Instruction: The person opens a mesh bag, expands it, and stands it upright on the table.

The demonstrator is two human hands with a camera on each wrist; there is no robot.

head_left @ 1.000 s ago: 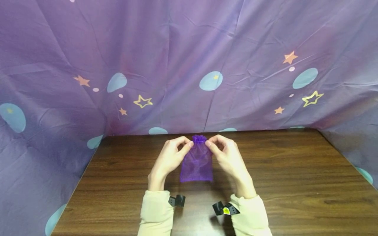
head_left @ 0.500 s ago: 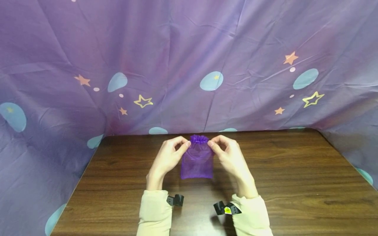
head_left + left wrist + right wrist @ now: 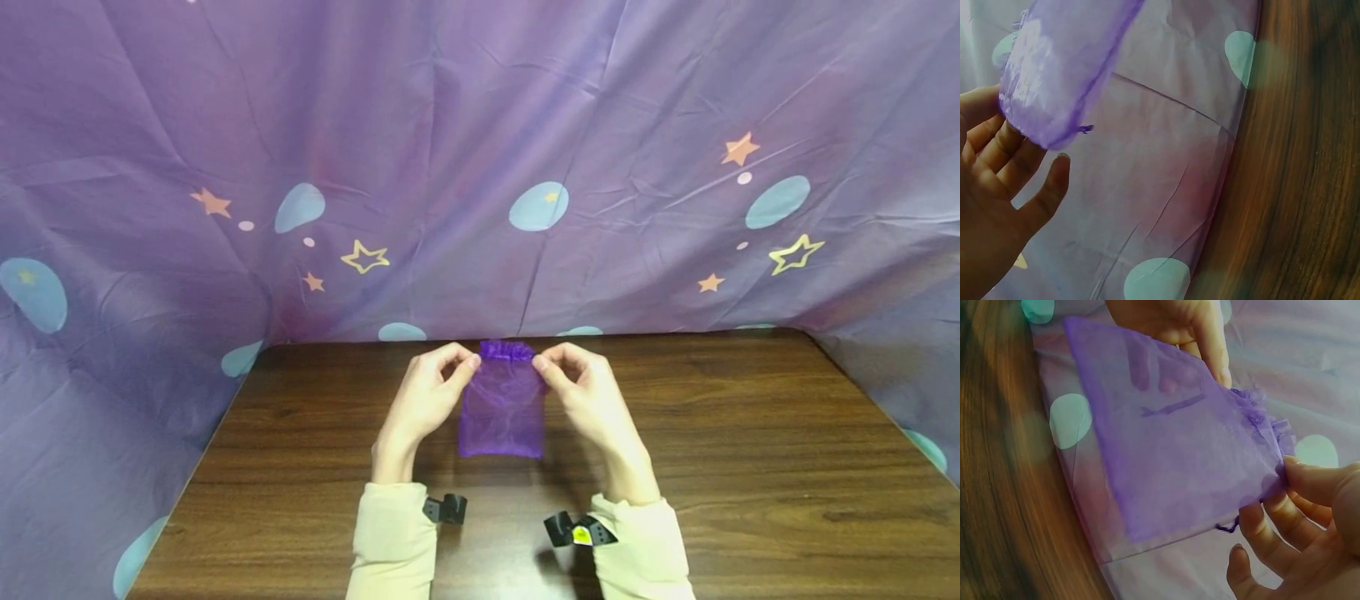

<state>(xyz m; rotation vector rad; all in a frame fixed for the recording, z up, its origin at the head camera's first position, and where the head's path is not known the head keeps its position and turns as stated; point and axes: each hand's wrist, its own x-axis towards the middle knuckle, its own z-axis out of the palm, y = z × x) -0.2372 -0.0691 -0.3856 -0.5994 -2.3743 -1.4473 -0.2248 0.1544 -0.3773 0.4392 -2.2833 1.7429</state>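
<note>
A sheer purple drawstring pouch (image 3: 501, 417) hangs between the two hands, its ruffled top uppermost. My left hand (image 3: 426, 392) pinches its upper left edge between thumb and fingers. On the other side my right hand (image 3: 587, 392) pinches the upper right edge. In the right wrist view the pouch (image 3: 1166, 444) is spread out flat, and left-hand fingers show through the mesh. A short dark cord end (image 3: 1229, 526) sticks out by the right fingers. Seen from the left wrist, the pouch (image 3: 1066, 69) slants upward from the left hand (image 3: 1004, 181).
Below the hands lies a brown wood-grain table (image 3: 300, 467). A purple cloth (image 3: 450, 167) printed with stars and blue ovals stands behind it and along both sides. Dark wrist cameras (image 3: 452, 509) sit at the cream sleeves (image 3: 393, 533).
Both hands have drawn slightly apart, the left one moving left and the right one right. The pouch's gathered top has spread wider. Both hands keep their pinch on it.
</note>
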